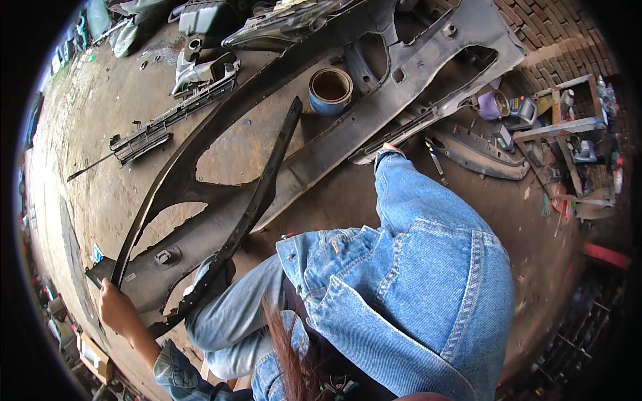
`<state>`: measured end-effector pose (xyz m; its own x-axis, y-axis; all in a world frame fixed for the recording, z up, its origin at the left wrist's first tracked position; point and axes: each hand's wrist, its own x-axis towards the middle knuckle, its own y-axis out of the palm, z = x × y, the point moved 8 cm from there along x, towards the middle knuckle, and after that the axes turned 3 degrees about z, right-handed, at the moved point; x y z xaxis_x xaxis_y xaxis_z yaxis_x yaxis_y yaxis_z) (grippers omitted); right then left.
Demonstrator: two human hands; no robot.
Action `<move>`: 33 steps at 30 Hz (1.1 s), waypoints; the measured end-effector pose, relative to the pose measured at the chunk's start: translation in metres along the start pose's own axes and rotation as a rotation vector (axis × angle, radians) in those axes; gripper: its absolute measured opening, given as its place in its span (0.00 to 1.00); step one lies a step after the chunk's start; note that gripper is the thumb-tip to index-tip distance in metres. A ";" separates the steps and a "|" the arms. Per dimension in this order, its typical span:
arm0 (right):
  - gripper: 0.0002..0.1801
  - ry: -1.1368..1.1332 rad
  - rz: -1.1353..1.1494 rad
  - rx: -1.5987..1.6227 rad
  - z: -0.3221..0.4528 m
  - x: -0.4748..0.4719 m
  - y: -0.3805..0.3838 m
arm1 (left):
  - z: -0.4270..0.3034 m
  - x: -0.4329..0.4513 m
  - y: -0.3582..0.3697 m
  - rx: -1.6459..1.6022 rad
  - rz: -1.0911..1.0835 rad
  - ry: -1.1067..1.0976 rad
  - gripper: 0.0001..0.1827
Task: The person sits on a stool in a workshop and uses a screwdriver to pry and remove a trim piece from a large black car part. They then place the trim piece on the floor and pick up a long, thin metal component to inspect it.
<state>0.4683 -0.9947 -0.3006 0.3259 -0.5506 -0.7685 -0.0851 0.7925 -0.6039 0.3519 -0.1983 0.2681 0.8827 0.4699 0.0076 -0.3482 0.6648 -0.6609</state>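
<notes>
A large dark grey car bumper cover, its inner side up and pierced by several openings, stretches diagonally before me. My left hand grips its near left end, fingers curled over the rim. A narrow dark strip of the cover crosses above my bent knee. My right hand reaches to the cover's right edge; the sleeve hides most of it, so its grasp is unclear. Through one opening shows a blue metal can with a brownish inside.
Top left, a headlight and a slatted plastic grille part lie on the concrete floor. To the right are a slim metal tool, a curved trim piece, a purple tub, a grey bottle and a wooden frame.
</notes>
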 end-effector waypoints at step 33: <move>0.15 -0.215 0.212 0.610 0.106 -0.183 -0.095 | -0.020 -0.007 0.075 -0.037 -0.105 0.170 0.02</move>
<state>0.5167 -0.9413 -0.0802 0.5464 -0.3525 -0.7597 0.3579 0.9184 -0.1687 0.3259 -0.1631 0.2036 0.9553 0.2920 -0.0471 -0.2424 0.6817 -0.6903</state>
